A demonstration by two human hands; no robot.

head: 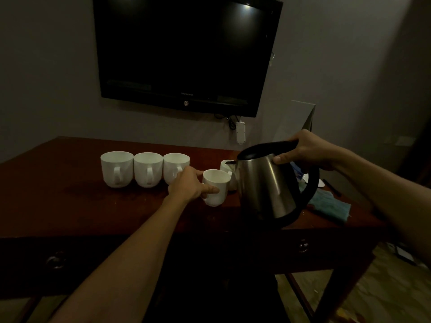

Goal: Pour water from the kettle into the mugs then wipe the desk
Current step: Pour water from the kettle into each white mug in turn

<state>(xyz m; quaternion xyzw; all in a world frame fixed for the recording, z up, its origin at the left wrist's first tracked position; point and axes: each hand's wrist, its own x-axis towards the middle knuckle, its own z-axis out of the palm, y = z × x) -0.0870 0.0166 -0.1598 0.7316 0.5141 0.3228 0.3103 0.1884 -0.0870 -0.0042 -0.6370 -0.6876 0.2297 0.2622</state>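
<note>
My right hand [307, 151] grips the black handle of a steel kettle [265, 185], held above the desk and tipped to the left, its spout over a white mug [226, 166] that is partly hidden behind it. My left hand [190, 185] holds another white mug [216, 187], slightly tilted, just left of the kettle. Three more white mugs [145, 169] stand in a row on the dark wooden desk [93, 206], handles toward me. A teal cloth [331, 205] lies on the desk at the right, behind the kettle.
A black television [186, 52] hangs on the wall above the desk, with a white power strip [240, 132] dangling below it. The desk front has two drawer knobs [56, 259]. Small items lie near the desk's right edge.
</note>
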